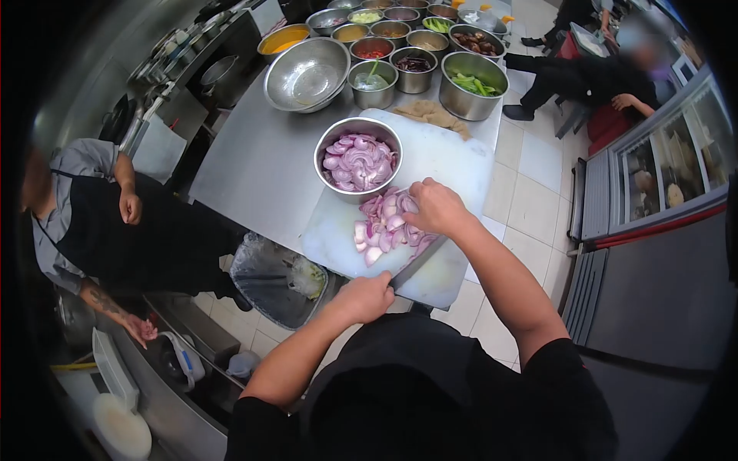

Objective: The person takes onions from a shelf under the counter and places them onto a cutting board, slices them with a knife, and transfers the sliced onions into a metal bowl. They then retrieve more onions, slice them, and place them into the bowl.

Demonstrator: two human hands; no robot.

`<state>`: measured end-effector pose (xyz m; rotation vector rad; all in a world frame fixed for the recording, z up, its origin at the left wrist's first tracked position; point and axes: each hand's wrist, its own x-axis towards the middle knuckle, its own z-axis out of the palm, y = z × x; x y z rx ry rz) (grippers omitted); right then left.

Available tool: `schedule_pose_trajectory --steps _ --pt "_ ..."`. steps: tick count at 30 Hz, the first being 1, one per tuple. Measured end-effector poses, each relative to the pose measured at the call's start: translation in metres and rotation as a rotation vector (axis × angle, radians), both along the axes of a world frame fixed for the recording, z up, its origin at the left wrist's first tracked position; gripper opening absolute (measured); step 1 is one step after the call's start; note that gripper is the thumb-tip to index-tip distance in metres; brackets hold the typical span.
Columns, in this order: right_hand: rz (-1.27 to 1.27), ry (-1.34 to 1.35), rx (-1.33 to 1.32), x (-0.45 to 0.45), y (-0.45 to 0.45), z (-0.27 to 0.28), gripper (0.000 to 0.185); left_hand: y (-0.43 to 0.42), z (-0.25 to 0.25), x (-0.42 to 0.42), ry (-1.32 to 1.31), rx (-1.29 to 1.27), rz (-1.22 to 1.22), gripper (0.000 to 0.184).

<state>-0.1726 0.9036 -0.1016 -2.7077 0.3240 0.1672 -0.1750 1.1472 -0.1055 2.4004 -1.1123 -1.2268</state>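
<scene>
A knife [421,263] is in my left hand [367,296], whose fingers are wrapped round the handle near the front edge of the white cutting board [330,234]. Its broad blade lies along the right side of a pile of cut red onion pieces [384,230]. Bent over the top right of this pile, my right hand [438,207] has its fingers curled on onion pieces; the fingertips are partly hidden. Just beyond the pile, a round metal bowl [323,170] stands on the board, filled with sliced red onion [358,161].
Behind the board are a folded brown cloth [433,115], a large steel bowl [307,73] and several metal pots of ingredients. A lined bin [265,269] stands below the table's left edge. One person [115,207] is at left, another [592,81] sits at right near a glass-fronted fridge [669,161].
</scene>
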Motion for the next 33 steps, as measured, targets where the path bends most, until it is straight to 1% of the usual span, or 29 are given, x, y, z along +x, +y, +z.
schedule_pose_trajectory --steps 3,6,9,12,13,14,15,16,18,21,25,28,31,33 --pt "0.041 -0.049 0.044 0.002 -0.004 -0.001 0.048 0.002 0.003 0.015 0.007 -0.002 0.035 0.034" --pt "0.020 -0.215 0.028 -0.007 -0.006 0.000 0.049 0.006 0.000 0.021 -0.031 -0.037 0.028 0.034" --pt "-0.202 -0.290 0.590 -0.038 -0.005 0.010 0.043 0.005 0.013 0.030 0.066 0.016 0.143 0.033" --pt "-0.364 0.085 1.141 -0.076 -0.017 0.002 0.034 0.007 0.011 0.033 0.013 0.020 0.183 0.033" --pt "-0.374 0.076 1.038 -0.084 -0.015 -0.009 0.033 0.010 0.003 0.030 -0.071 -0.016 0.150 0.032" --pt "-0.385 0.066 0.935 -0.091 -0.015 -0.026 0.031 0.007 0.011 0.026 -0.078 0.024 0.136 0.033" --pt "-0.392 0.058 0.833 -0.095 -0.011 -0.031 0.030 0.004 0.027 0.020 -0.086 0.066 0.123 0.033" --pt "-0.373 -0.027 0.702 -0.099 -0.009 -0.034 0.029 0.001 0.036 0.016 -0.096 0.110 0.112 0.034" --pt "-0.332 -0.188 0.443 -0.102 0.010 -0.023 0.028 -0.001 0.030 0.008 -0.120 0.107 0.117 0.032" --pt "-0.107 -0.295 0.378 -0.109 0.031 -0.018 0.026 0.000 0.024 0.005 -0.152 0.054 0.119 0.030" --pt "-0.117 -0.304 0.339 -0.104 0.031 -0.027 0.025 0.008 0.037 0.001 -0.167 0.014 0.070 0.028" --pt "-0.114 -0.313 0.309 -0.101 0.021 -0.027 0.024 0.010 0.041 -0.006 -0.154 0.071 0.045 0.027" --pt "-0.101 -0.330 0.294 -0.099 0.023 -0.024 0.022 -0.002 0.016 0.004 -0.177 0.003 0.031 0.026" --pt "-0.129 -0.342 0.305 -0.099 0.025 -0.026 0.021 0.000 0.038 0.002 -0.192 0.005 0.028 0.025"
